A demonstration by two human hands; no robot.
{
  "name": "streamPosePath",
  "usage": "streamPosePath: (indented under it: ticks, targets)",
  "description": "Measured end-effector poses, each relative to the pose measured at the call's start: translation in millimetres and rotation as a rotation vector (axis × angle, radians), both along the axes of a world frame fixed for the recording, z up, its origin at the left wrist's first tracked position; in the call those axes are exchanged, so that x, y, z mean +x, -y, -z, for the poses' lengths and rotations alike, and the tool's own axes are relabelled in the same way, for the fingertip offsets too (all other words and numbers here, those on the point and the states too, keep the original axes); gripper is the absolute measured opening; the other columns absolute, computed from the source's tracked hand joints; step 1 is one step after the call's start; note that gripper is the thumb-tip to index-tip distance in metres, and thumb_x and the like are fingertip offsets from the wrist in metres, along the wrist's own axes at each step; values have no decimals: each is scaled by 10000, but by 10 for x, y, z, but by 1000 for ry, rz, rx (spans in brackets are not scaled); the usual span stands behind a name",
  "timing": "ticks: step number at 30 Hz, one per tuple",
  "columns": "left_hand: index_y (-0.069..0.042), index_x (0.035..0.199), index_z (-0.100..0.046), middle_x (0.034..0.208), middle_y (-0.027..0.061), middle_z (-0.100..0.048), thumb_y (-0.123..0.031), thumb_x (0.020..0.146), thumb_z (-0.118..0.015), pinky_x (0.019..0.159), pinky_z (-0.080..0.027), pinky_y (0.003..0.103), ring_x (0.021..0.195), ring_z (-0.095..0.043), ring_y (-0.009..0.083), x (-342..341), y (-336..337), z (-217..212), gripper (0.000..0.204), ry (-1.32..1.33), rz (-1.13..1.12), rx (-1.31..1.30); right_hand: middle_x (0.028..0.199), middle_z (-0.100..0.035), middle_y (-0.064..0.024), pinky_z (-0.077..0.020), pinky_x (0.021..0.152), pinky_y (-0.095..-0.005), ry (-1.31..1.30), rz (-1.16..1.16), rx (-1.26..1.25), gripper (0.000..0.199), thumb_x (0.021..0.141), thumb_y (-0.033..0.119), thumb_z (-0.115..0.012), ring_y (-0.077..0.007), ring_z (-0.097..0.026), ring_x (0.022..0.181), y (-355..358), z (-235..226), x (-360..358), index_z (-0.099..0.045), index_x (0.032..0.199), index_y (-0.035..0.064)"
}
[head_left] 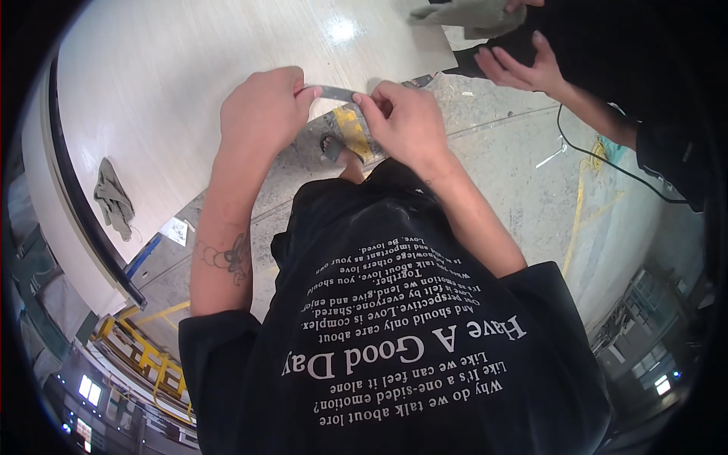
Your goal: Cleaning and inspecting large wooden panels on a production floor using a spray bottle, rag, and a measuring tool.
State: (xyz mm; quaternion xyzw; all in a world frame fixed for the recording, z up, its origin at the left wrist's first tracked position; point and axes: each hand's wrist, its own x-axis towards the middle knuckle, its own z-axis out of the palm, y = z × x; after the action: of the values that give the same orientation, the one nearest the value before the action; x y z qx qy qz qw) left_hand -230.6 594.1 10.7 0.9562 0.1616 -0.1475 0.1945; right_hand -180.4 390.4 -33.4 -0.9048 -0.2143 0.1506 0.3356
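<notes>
Grey and thin, a short strip spans the gap between our hands, at the near edge of a pale tabletop. Our left hand pinches one end and our right hand the other, so each grip is narrow, closed on the strip. We judge the step in hand to be steadying or straightening it; the next move probably calls for an even, firm pinch at both ends. A crumpled grey-green cloth lies on the tabletop's left side. Beyond the tabletop's right corner is a co-worker's open hand.
</notes>
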Motion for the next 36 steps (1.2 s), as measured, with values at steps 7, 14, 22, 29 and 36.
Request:
streamPosePath:
  ticks: [7,14,22,29,36]
  targets:
    - [-85,877,-716,805,124,-716,-398,938,-703,698,-540,456,802,-698,356,-12,77,-10,319,-34,36,-61,582,-619,-83,-448,521,-324,-99,-11,158,327,946,285,-771,-168,-582,511,268,69,-88,-689,792,8]
    - [-108,930,-734,861,110,-743,-387,926,-719,763,-568,462,870,-722,356,837,634,196,280,187,209,-94,624,-551,51,-348,525,-246,-24,381,300,331,992,230,-744,-30,-432,599,753,217,227,-635,773,8]
    - [-104,950,-743,870,99,-752,-424,935,-720,731,-568,461,855,-728,332,1493,826,253,321,148,394,-18,589,-521,10,-367,525,-265,134,567,239,350,985,225,-738,-46,-430,580,773,211,454,-608,754,-3]
    - [-134,974,-751,889,78,-761,-419,934,-725,760,-589,444,895,-745,307,1339,716,284,290,195,409,18,579,-524,18,-368,510,-266,1,571,344,351,981,219,-749,-42,-420,561,679,353,318,-602,744,6]
    - [-138,974,-751,890,74,-763,-410,942,-720,750,-593,433,888,-747,297,1230,625,206,276,145,416,60,581,-533,28,-361,507,-255,62,498,309,343,987,204,-745,-31,-432,563,592,296,212,-604,741,11]
